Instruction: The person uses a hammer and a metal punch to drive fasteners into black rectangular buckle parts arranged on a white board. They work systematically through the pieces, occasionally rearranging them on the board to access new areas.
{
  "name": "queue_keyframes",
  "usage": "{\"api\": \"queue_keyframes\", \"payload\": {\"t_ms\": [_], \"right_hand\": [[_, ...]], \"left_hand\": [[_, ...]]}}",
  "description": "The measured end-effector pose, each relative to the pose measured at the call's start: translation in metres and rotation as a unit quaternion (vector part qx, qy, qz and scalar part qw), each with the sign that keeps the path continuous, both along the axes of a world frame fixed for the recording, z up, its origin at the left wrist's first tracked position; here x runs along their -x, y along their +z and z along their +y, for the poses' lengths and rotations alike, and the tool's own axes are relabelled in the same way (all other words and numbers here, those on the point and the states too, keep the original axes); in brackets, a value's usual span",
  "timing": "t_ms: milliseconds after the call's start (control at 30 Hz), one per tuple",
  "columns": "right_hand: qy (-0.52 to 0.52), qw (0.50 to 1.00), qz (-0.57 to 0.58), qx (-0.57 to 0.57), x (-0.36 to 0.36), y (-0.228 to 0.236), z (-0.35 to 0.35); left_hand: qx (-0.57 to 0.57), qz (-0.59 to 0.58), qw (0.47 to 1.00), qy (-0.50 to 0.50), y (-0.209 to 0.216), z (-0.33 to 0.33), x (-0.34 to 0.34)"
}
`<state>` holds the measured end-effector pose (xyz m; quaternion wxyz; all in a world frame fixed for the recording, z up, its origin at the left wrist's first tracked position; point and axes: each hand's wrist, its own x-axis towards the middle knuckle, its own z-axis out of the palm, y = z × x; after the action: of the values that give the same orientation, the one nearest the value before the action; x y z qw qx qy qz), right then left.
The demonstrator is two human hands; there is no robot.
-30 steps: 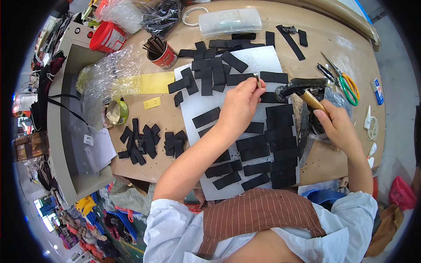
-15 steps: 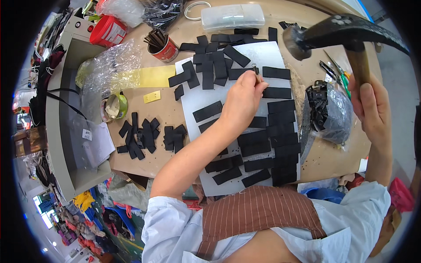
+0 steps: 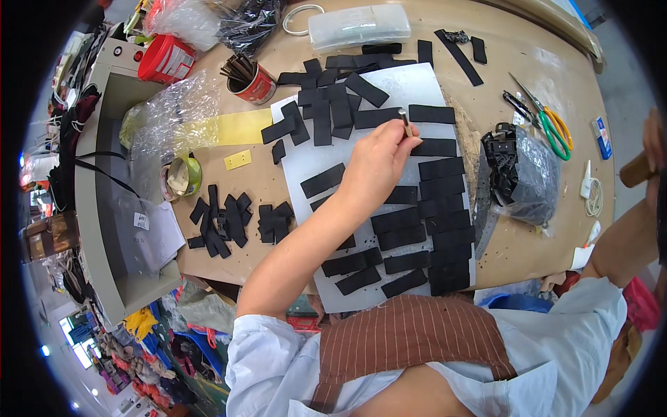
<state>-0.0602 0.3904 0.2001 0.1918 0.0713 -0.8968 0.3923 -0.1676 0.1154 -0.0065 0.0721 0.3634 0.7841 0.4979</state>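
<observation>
Grasping a slim silver metal rod [image 3: 404,118] in the left grip [image 3: 379,158] beside a flat black fabric strip [image 3: 373,118], toward the far end of a white rectangular board [image 3: 306,156]; pinching below its top, presumably for steadiness and a free upper end. Grasping a round brown wooden handle [image 3: 633,171] in the right grip [image 3: 653,142], appearing past the right edge of the bench [image 3: 511,254], perhaps for clearance. Counting: one rod, one board, one handle; two loose strip clusters [image 3: 235,219] toward the left edge; one red tin [image 3: 262,89]; one translucent plastic box [image 3: 359,28] along the far edge; one pair of green-and-orange-handled scissors [image 3: 541,115] toward the right edge. Not settling a strip total, owing to overlaps.
</observation>
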Motion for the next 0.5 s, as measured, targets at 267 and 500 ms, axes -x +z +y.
{"api": "queue_keyframes", "payload": {"t_ms": [267, 500], "right_hand": [[-0.099, 0.976, -0.141, 0.13, -0.029, -0.063, -0.037], [-0.115, 0.97, -0.192, 0.093, -0.066, -0.089, -0.01]], "left_hand": [[-0.002, -0.038, 0.994, 0.104, 0.001, 0.009, -0.009], [-0.04, -0.077, 0.996, -0.021, 0.018, 0.04, -0.007]]}}
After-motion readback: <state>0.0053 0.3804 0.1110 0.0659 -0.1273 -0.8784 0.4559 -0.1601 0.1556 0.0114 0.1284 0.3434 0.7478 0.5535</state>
